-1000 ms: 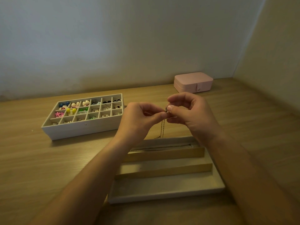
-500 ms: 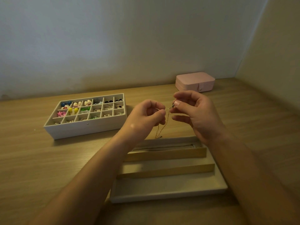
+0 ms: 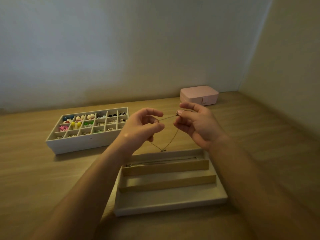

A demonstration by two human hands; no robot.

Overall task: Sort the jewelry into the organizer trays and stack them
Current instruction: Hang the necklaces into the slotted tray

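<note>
Beige organizer tray with three long slots [image 3: 169, 199] lies nearest on the light wooden table [image 3: 34, 179]. A thin silver chain [image 3: 162, 161] is stretched along its far slot, and the middle and near slots look bare.

Above its far rim, both hands have drawn apart from the close huddle of a second ago. The fine gold chain necklace [image 3: 171, 139], which then hung bunched, now opens into a V with a taut run between the hands. The left hand [image 3: 142, 127] pinches one end between thumb and fingers. The right hand [image 3: 197, 123] pinches the clasp end at its thumb tip.

The chain is probably being straightened for a free slot.

Farther off sit the white grid tray of coloured earrings [image 3: 83, 144] and the closed pink case [image 3: 199, 95].
</note>
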